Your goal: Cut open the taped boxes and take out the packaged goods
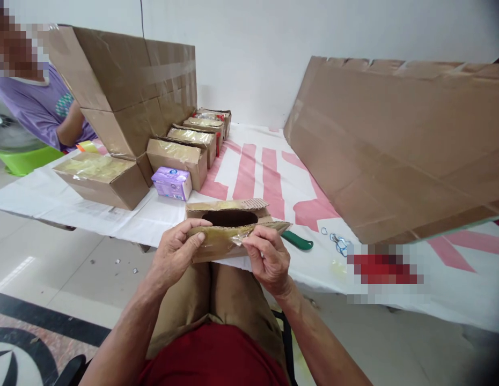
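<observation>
A small cardboard box (217, 252) sits at the table's near edge above my lap, its top parted to show a dark inside. My left hand (175, 254) grips the box's left end, thumb on the near flap and fingers at the opening. With thumb and forefinger, my right hand (269, 257) pinches a crinkled bit of clear tape (238, 239) on the near flap. Just right of the box lies a green-handled tool (298, 240), its other end hidden behind the box.
Taped cardboard boxes (177, 155) line the table's left side, beside a tall stack (132, 69). A purple tissue pack (171, 184) stands before them. A large cardboard sheet (402, 145) leans at right. Scraps (340, 244) and a blurred red item (384, 269) lie nearby. A person in purple (48, 107) is at far left.
</observation>
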